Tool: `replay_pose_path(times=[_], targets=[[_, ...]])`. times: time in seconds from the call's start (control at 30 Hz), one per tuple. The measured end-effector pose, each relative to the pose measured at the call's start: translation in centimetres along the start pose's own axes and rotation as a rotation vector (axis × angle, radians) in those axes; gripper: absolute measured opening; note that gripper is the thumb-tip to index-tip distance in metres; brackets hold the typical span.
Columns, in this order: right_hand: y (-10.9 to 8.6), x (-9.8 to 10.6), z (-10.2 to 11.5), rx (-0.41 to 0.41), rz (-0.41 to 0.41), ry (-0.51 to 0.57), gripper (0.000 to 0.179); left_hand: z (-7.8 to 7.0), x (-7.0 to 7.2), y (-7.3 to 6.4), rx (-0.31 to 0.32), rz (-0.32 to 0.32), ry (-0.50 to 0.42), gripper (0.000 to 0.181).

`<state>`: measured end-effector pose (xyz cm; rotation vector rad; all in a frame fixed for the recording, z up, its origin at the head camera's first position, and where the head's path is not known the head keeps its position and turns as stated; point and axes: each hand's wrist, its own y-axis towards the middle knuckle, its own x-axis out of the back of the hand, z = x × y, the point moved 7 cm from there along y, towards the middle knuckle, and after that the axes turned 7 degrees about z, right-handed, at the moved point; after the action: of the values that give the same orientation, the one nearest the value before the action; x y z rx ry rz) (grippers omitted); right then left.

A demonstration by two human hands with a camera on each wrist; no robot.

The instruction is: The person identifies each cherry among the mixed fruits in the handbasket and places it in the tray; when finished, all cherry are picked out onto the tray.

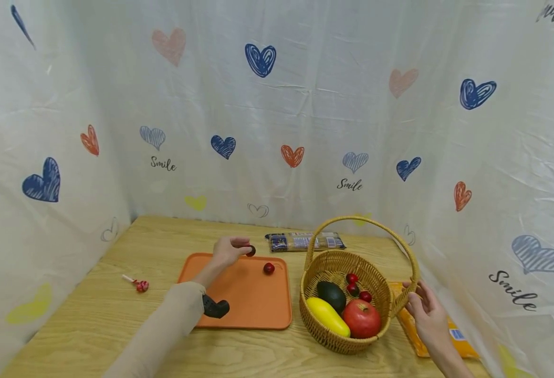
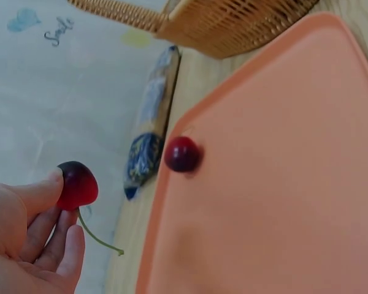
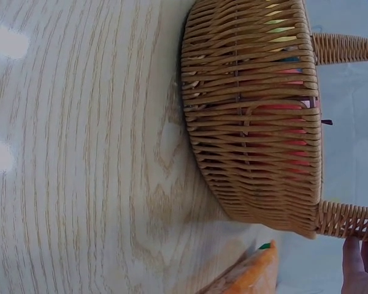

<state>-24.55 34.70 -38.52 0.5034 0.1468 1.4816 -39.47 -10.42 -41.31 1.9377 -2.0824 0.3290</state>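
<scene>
My left hand (image 1: 229,252) pinches a dark red cherry (image 2: 78,185) between thumb and fingers, above the far part of an orange tray (image 1: 243,304). From that cherry a green stem hangs down in the left wrist view. Another cherry (image 1: 269,268) lies on the tray near its far right corner. At the right, my right hand (image 1: 429,310) holds the handle of a wicker basket (image 1: 319,336) near its base. Inside the basket are several cherries (image 1: 365,296), an avocado (image 1: 331,296), a yellow mango-like fruit (image 1: 327,316) and a red pomegranate (image 1: 362,318).
A lollipop (image 1: 140,284) lies on the wooden table (image 1: 102,310) left of the tray. Behind tray and basket is a long blue-ended packet (image 1: 305,241). An orange package (image 1: 414,331) lies right of the basket. Heart-printed curtains (image 1: 277,105) enclose the table.
</scene>
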Motion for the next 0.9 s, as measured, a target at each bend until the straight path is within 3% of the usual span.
replay_pose_path(times=[0.23,0.5,0.73,0.9], targets=[[-0.1,0.4,0.0,0.010,-0.011,-0.006,0.043,0.8,0.3,0.5,0.000,-0.007,0.016,0.029],[0.1,0.1,0.3,0.048,-0.006,0.017,0.039,3.3,0.2,0.8,0.025,-0.015,0.015,0.030],[0.1,-0.1,0.3,0.009,-0.011,-0.021,0.052,5.0,0.6,1.0,0.035,-0.032,0.087,0.029],[0.0,-0.1,0.2,-0.026,-0.016,-0.058,0.050,5.2,0.4,1.1,0.035,-0.029,0.130,0.027]])
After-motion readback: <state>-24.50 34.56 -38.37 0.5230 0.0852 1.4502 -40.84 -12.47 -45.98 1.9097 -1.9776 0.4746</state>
